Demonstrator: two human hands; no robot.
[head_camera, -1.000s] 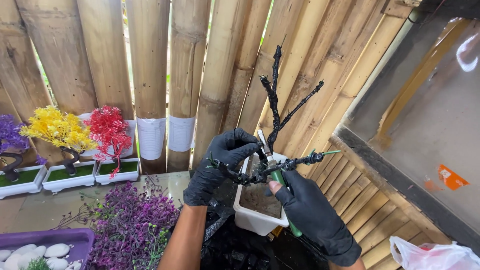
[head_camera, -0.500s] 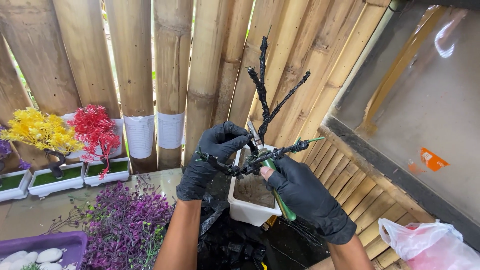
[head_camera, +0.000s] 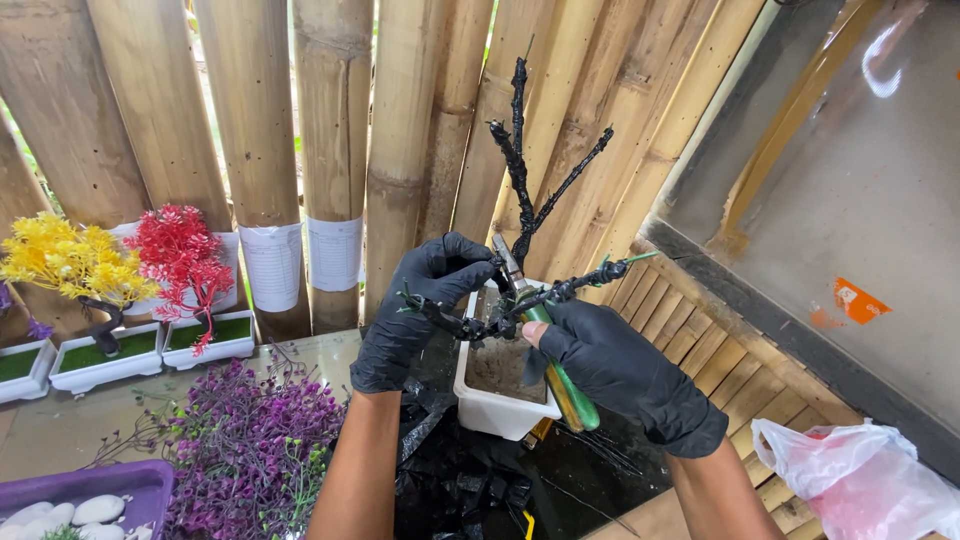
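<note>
A person in black gloves works on a bare black model tree (head_camera: 520, 190) that stands in a small white rectangular pot (head_camera: 497, 400), in front of a bamboo wall (head_camera: 330, 120). The left hand (head_camera: 415, 305) is curled around a low side branch (head_camera: 450, 322) of the tree, fingers pressed together on it to hold it steady. The right hand (head_camera: 615, 365) is closed around a green-handled tool (head_camera: 560, 380), its metal tip (head_camera: 507, 262) raised against the trunk where 2 branches meet; whether the tip grips or cuts cannot be told.

The tree has no leaves on it, and its branches end in short green wire stubs, so the step in hand looks like shaping or fixing the branches at the trunk. By that reading, the next move calls for a firm hold on the side branch and a careful, small turn of the tool, since the thin twigs above could bend or snap.

To the left, on the table (head_camera: 60, 430), stand 2 finished trees in white pots, 1 yellow (head_camera: 70, 265) and 1 red (head_camera: 180, 250). Loose purple foliage (head_camera: 250, 440) lies nearby, beside a purple tray (head_camera: 130, 485) of white pebbles (head_camera: 85, 512). A pink plastic bag (head_camera: 860, 480) sits at lower right.
</note>
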